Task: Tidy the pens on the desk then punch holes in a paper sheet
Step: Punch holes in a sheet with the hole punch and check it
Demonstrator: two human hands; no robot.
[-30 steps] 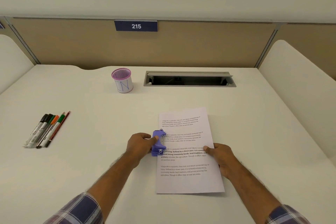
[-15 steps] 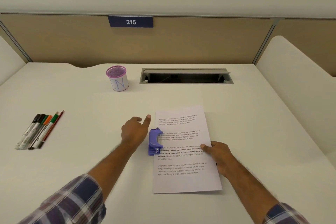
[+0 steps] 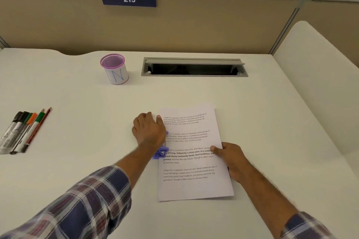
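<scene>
A printed paper sheet [image 3: 194, 186] lies on the white desk [image 3: 87, 141] in front of me. A purple hole punch [image 3: 161, 153] sits on the sheet's left edge, mostly hidden under my left hand [image 3: 149, 132]. That hand lies palm down on top of the punch, its thumb touching the paper's left edge. My right hand [image 3: 231, 157] holds the sheet's right edge with the thumb on top. Several markers and pencils [image 3: 23, 130] lie side by side in a neat row at the desk's left.
A white pen cup with a pink mesh rim [image 3: 116, 75] stands at the back, with no pens showing in it. Right of it is an open grey cable slot [image 3: 194, 68]. A white divider [image 3: 314, 75] bounds the desk's right side.
My left hand let go of the punch's side, lifted away to the upper left, then came down on top of the punch. My right hand stayed on the sheet's edge.
</scene>
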